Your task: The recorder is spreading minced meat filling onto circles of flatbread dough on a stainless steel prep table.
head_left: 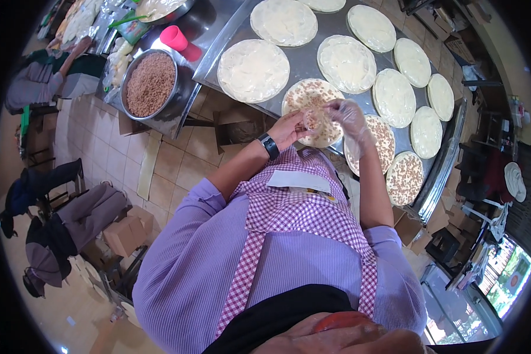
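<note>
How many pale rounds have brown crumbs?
3: first round under left hand and right hand; second round right of it; third round farther right. More may be out of frame.

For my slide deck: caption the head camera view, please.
Left hand and plastic-gloved right hand close together over a crumb-sprinkled pale round on a metal surface.

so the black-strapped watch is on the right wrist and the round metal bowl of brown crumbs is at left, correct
No: the head view shows the black-strapped watch on the left wrist, not the right. The round metal bowl of brown crumbs is indeed at left.
</note>
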Demonstrator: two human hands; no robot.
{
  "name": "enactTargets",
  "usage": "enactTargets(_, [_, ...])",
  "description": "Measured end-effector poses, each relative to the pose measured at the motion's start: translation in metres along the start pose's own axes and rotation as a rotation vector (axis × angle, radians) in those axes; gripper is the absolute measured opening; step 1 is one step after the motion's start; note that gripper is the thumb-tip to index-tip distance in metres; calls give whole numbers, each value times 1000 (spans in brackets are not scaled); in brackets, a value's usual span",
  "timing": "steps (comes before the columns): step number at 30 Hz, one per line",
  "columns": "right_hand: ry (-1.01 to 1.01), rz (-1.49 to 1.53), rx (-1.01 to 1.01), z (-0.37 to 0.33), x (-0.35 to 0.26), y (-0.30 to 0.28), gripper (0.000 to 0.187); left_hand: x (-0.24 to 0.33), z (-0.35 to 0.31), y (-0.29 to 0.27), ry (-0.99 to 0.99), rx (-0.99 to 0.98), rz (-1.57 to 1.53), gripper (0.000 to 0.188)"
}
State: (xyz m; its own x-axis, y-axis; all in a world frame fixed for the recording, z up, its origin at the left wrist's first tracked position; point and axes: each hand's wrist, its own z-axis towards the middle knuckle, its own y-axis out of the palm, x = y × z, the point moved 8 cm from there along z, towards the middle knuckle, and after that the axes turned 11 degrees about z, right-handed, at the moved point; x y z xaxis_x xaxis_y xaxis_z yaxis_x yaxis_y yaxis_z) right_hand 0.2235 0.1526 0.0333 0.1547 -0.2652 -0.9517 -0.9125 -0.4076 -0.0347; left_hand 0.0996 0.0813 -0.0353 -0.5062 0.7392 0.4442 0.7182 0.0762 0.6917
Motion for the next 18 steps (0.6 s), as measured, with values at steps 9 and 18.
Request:
enactTargets(9, [128, -588, 183, 36, 35, -53, 18, 28, -46, -18, 118, 16, -38, 39])
enactTargets(18, [43, -660, 92, 75, 29, -57, 16, 29, -75, -45, 229, 66, -35, 40])
